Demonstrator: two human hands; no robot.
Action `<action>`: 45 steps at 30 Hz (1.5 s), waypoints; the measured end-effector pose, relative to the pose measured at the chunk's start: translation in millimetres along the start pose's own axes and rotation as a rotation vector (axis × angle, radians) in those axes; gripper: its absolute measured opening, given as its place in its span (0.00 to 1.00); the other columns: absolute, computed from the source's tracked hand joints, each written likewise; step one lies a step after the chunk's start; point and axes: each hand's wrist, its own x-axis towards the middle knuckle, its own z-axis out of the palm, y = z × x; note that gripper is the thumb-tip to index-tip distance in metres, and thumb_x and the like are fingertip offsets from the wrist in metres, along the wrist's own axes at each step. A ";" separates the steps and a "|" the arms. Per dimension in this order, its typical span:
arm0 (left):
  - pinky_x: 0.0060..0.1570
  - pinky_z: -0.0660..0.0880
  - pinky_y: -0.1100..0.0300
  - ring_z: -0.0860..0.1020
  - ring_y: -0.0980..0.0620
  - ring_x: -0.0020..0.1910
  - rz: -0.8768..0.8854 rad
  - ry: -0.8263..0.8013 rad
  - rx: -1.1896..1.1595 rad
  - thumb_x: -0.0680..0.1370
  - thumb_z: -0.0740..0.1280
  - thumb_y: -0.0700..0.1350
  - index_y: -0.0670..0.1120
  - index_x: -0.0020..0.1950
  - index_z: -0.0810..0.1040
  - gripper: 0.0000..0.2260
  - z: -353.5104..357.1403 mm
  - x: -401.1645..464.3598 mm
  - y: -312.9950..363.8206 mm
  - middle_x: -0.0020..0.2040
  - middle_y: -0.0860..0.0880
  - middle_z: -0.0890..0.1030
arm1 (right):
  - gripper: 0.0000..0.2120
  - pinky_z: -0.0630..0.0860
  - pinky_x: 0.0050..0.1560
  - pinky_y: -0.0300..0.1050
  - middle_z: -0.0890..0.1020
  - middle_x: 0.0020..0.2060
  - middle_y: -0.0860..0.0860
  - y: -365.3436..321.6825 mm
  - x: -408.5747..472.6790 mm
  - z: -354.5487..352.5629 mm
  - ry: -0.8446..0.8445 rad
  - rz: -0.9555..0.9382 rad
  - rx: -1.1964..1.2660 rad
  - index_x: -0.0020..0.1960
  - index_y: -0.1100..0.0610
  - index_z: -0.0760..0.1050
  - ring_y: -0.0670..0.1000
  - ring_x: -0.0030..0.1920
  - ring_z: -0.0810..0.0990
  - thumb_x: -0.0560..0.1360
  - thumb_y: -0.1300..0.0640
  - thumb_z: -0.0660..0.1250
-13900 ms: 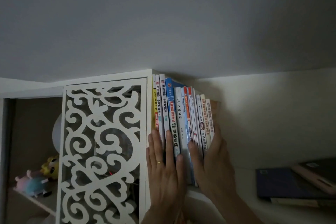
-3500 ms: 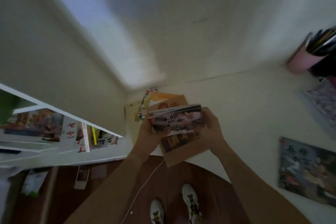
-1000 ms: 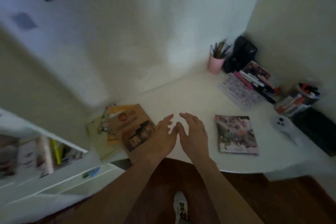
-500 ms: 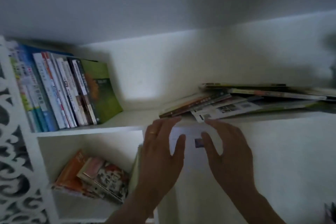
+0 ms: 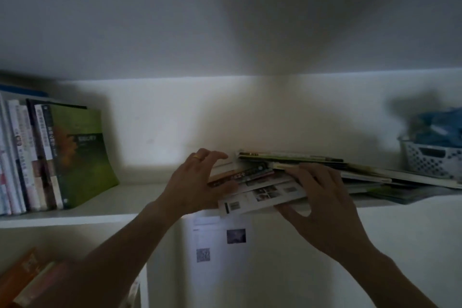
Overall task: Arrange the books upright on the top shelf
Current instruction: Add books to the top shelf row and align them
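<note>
A loose pile of flat books [image 5: 312, 170] lies on the white top shelf [image 5: 130, 201], its near end jutting over the shelf edge. My left hand [image 5: 197, 182] rests against the pile's left end, fingers arched over the books. My right hand [image 5: 317, 195] holds the pile's front edge, fingers on top and thumb underneath the white-covered bottom book [image 5: 260, 197]. At the shelf's left, a row of upright books [image 5: 32, 157] stands, ending in a green book [image 5: 82, 155] that leans left against them.
A white mesh basket [image 5: 430, 160] with blue contents sits at the shelf's right end. A paper sheet [image 5: 220, 240] is stuck to the panel below the shelf. Orange books [image 5: 27, 272] lie in the lower left compartment. Bare shelf lies between the green book and the pile.
Half a second ago both hands hovered open below the shelf edge. They have risen onto the flat pile, and the right hand has taken hold of its front edge.
</note>
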 end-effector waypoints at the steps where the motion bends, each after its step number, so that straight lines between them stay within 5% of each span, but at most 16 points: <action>1: 0.62 0.75 0.51 0.71 0.53 0.68 -0.009 -0.044 0.007 0.73 0.64 0.73 0.60 0.76 0.63 0.35 1.1 5.8 -3.7 0.70 0.55 0.70 | 0.32 0.73 0.64 0.55 0.74 0.65 0.52 6.2 6.2 5.2 0.010 0.028 -0.016 0.69 0.52 0.74 0.58 0.66 0.70 0.68 0.44 0.75; 6: 0.55 0.78 0.52 0.77 0.58 0.58 -0.034 0.014 -0.126 0.72 0.66 0.74 0.64 0.77 0.56 0.38 24.2 15.2 -11.5 0.64 0.59 0.73 | 0.35 0.70 0.63 0.65 0.76 0.59 0.64 33.3 39.5 33.3 0.054 0.082 -0.243 0.74 0.62 0.69 0.68 0.61 0.74 0.69 0.50 0.64; 11: 0.54 0.78 0.53 0.79 0.61 0.53 -0.080 0.027 -0.196 0.70 0.64 0.77 0.66 0.74 0.61 0.36 33.4 19.0 -18.2 0.59 0.62 0.77 | 0.37 0.67 0.64 0.65 0.76 0.56 0.63 40.8 43.0 39.1 0.049 0.035 -0.340 0.76 0.58 0.67 0.67 0.56 0.74 0.68 0.50 0.65; 15: 0.55 0.78 0.53 0.77 0.63 0.57 -0.049 0.129 -0.342 0.74 0.60 0.76 0.65 0.73 0.64 0.31 27.2 17.0 -8.1 0.61 0.62 0.76 | 0.33 0.70 0.60 0.62 0.75 0.58 0.61 45.8 45.2 26.6 -0.112 -0.007 -0.286 0.72 0.57 0.71 0.66 0.55 0.75 0.68 0.50 0.58; 21: 0.59 0.75 0.54 0.75 0.57 0.62 0.205 0.076 -0.071 0.76 0.62 0.71 0.62 0.74 0.66 0.29 -5.1 49.9 53.3 0.66 0.58 0.75 | 0.33 0.71 0.67 0.50 0.70 0.70 0.50 73.4 78.6 -28.8 -0.499 0.057 -0.210 0.76 0.48 0.61 0.55 0.69 0.69 0.73 0.58 0.66; 25: 0.52 0.76 0.53 0.79 0.47 0.57 0.366 -0.069 0.362 0.77 0.60 0.71 0.54 0.74 0.67 0.31 6.1 85.2 86.6 0.62 0.50 0.79 | 0.30 0.75 0.63 0.50 0.78 0.66 0.51 79.4 92.6 -34.4 -0.547 0.049 -0.101 0.73 0.48 0.70 0.54 0.64 0.76 0.72 0.58 0.72; 28: 0.38 0.67 0.54 0.77 0.44 0.42 0.509 -0.057 0.605 0.80 0.58 0.65 0.48 0.66 0.72 0.24 14.1 100.5 104.0 0.51 0.46 0.79 | 0.27 0.75 0.62 0.50 0.82 0.62 0.51 89.4 95.2 -36.9 -0.514 0.046 -0.012 0.69 0.50 0.75 0.53 0.61 0.79 0.71 0.58 0.74; 30: 0.37 0.62 0.54 0.69 0.45 0.36 0.542 -0.061 0.686 0.81 0.56 0.62 0.47 0.64 0.72 0.22 16.3 103.8 111.1 0.50 0.45 0.78 | 0.29 0.74 0.63 0.50 0.80 0.64 0.50 94.5 92.9 -34.7 -0.462 0.053 0.000 0.71 0.49 0.73 0.53 0.63 0.77 0.72 0.56 0.73; 37: 0.41 0.64 0.54 0.80 0.43 0.48 0.521 -0.075 0.807 0.82 0.61 0.59 0.48 0.64 0.74 0.18 22.8 126.9 129.0 0.53 0.46 0.81 | 0.30 0.77 0.59 0.52 0.75 0.67 0.49 91.8 90.2 -12.6 -0.310 -0.086 -0.300 0.76 0.47 0.64 0.55 0.66 0.73 0.76 0.52 0.67; 41: 0.39 0.64 0.54 0.80 0.44 0.46 0.546 -0.049 0.822 0.83 0.62 0.54 0.46 0.65 0.72 0.16 11.4 131.7 109.0 0.51 0.46 0.81 | 0.39 0.77 0.52 0.51 0.74 0.67 0.50 102.9 97.9 -15.3 -0.304 -0.046 -0.372 0.77 0.47 0.60 0.57 0.63 0.75 0.71 0.50 0.73; 45: 0.37 0.65 0.55 0.80 0.46 0.43 0.510 -0.008 0.772 0.83 0.60 0.57 0.48 0.66 0.71 0.17 -0.2 115.8 74.4 0.51 0.48 0.82 | 0.25 0.73 0.46 0.47 0.79 0.59 0.47 85.2 115.1 -10.6 -0.273 -0.133 -0.358 0.69 0.45 0.67 0.55 0.55 0.80 0.75 0.49 0.71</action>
